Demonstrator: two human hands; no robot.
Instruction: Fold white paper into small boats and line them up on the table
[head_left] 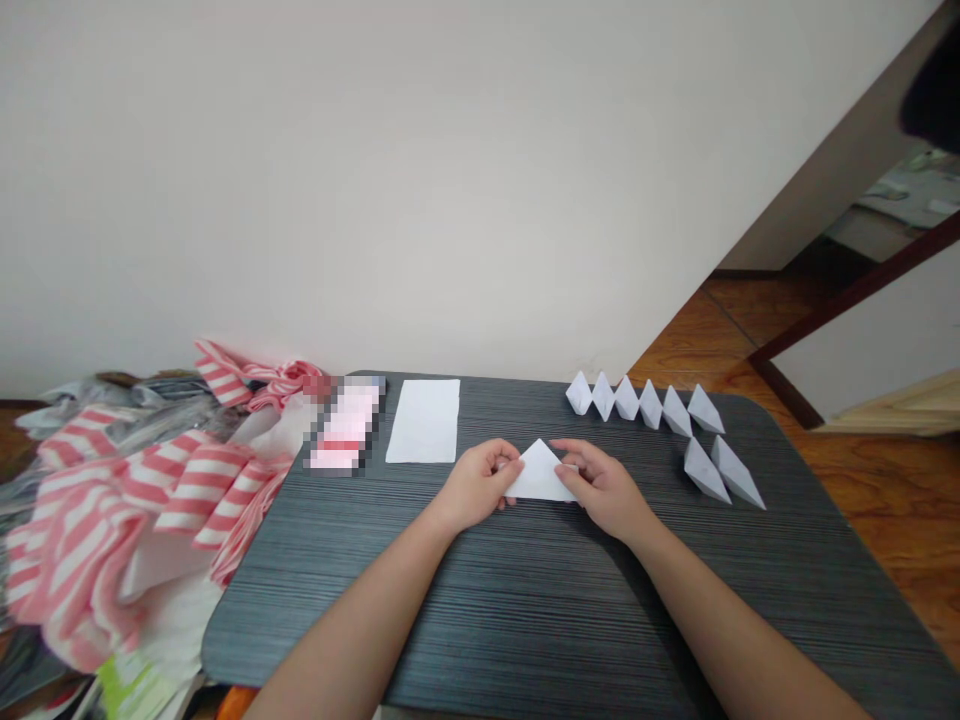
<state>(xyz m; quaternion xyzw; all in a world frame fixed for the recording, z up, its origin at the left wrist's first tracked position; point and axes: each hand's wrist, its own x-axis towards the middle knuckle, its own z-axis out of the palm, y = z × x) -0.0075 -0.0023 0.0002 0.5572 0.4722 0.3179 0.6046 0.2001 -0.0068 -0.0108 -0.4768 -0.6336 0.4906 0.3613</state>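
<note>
While the left hand (480, 485) pinches one side of a folded white paper (538, 477) between thumb and fingers, the right hand (604, 490) grips the other side likewise, its peak pointing to twelve o'clock over the dark table (450, 630). From that paper, a flat white sheet (424, 420) lies at ten o'clock, six pointed paper shapes (651, 405) at two, another pair of shapes (703, 468) at three, and striped cloth (199, 485) at nine.

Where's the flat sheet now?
In the head view, the sheet lies on the table, left of centre, between the pixelated pink item and the left hand.
</note>
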